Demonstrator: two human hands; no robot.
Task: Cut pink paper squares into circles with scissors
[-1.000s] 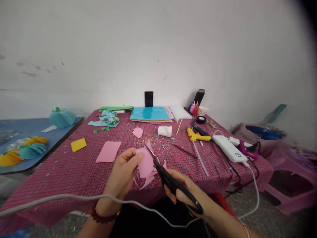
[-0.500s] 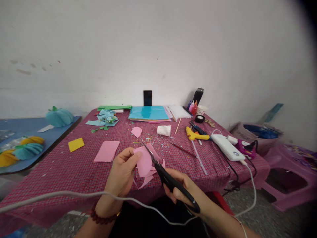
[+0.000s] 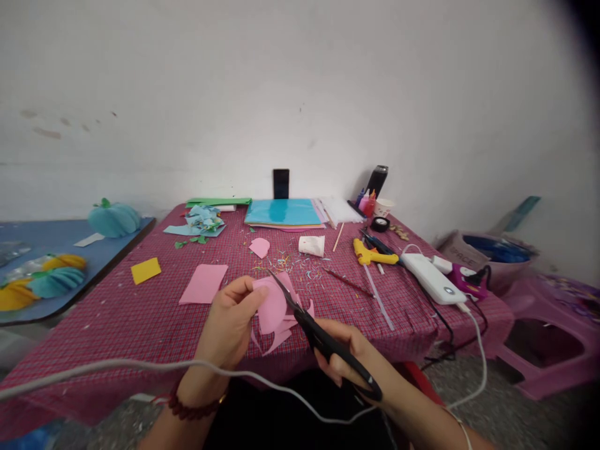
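Pinching the pink paper [image 3: 270,309] between thumb and forefinger, our left hand [image 3: 227,328] held it over some pink offcuts [image 3: 280,342]. Our right hand [image 3: 349,353] was curled firmly around the handles of the black scissors [image 3: 328,342]; their blades crossed the paper's right side, how far apart we could not tell. Compared with a second earlier, both hands had hardly shifted, but more of a pink strip [image 3: 287,280] showed just beyond the blades. We took that to mean the cutting was creeping along the curved edge, unfinished.

Just left of the pinch lay the pink stack [image 3: 204,284]; beyond the scissor tips were coloured shavings [image 3: 281,261] and a paper cup [image 3: 312,245]. Right of the blades, a pencil [image 3: 349,282] and the glue gun [image 3: 372,255] limited sideways swing. The tablecloth's [image 3: 150,319] near edge ran close by both hands. We had most room left of the left wrist, though a white cable [image 3: 117,363] crossed before it.
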